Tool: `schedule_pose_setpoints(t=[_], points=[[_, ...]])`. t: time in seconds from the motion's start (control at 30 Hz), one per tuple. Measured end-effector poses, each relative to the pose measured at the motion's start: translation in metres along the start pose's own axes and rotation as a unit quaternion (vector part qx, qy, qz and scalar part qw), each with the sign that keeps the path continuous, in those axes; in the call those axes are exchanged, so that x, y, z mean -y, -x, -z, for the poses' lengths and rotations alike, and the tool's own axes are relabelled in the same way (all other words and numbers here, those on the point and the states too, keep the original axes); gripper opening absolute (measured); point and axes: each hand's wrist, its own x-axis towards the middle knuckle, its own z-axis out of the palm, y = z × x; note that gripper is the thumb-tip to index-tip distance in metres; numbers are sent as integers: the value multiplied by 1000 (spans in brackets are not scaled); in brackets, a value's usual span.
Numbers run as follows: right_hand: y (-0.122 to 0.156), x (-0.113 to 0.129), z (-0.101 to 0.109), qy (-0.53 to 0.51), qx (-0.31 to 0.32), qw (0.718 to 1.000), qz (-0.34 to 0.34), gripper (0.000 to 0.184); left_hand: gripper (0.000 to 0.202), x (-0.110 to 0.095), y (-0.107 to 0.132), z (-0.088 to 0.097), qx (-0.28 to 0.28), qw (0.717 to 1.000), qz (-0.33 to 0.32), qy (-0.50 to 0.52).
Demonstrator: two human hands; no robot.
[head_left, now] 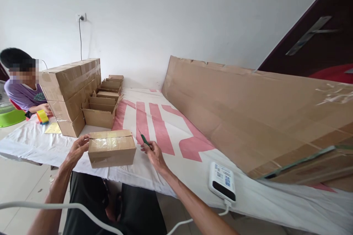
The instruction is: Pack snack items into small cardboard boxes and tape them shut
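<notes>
A small closed cardboard box [111, 156] sits near the table's front edge, with shiny clear tape across its top and a seam along the top's far side. My left hand [76, 150] holds the box at its left end, fingers bent against the upper corner. To the right of the box, my right hand [154, 156] is closed around a slim green-handled knife [144, 140]. Its thin tip points up and away, apart from the box. Part of the handle is hidden in my fingers.
Stacked taped boxes [73, 97] and a row of open cartons [99, 115] stand at the left. A large cardboard sheet [242, 117] leans along the right. A white device [222, 181] with a cable lies front right. Another person [24, 88] sits far left by a yellow tape roll [42, 116].
</notes>
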Motion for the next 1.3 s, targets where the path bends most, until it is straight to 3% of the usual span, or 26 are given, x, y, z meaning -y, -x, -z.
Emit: schedule_pose_setpoints(t=[0.1, 0.2, 0.37, 0.53, 0.7, 0.83, 0.97, 1.17, 1.3], points=[[14, 22, -23, -60, 39, 997, -16, 64, 71, 4, -2, 1, -10, 1000, -14, -19], [24, 37, -28, -45, 45, 998, 4, 60, 66, 7, -6, 2, -24, 998, -37, -37], [31, 45, -19, -15, 62, 998, 21, 51, 52, 8, -6, -2, -6, 997, -68, -24], [30, 51, -9, 6, 81, 996, 36, 50, 53, 12, -2, -5, 3, 998, -69, -14], [23, 75, 7, 51, 96, 991, 85, 48, 51, 17, 7, -6, -2, 997, -77, -26], [15, 109, 19, 114, 156, 973, 122, 44, 47, 19, 14, -7, 11, 996, -86, -37], [13, 144, 20, 142, 238, 954, 112, 41, 50, 22, 18, -4, 10, 993, -89, -78], [16, 181, 0, 178, 354, 910, 123, 28, 46, 24, 22, -4, 16, 987, -102, -125], [14, 192, -18, 190, 373, 891, 176, 23, 43, 24, 25, -6, 16, 987, -107, -119]])
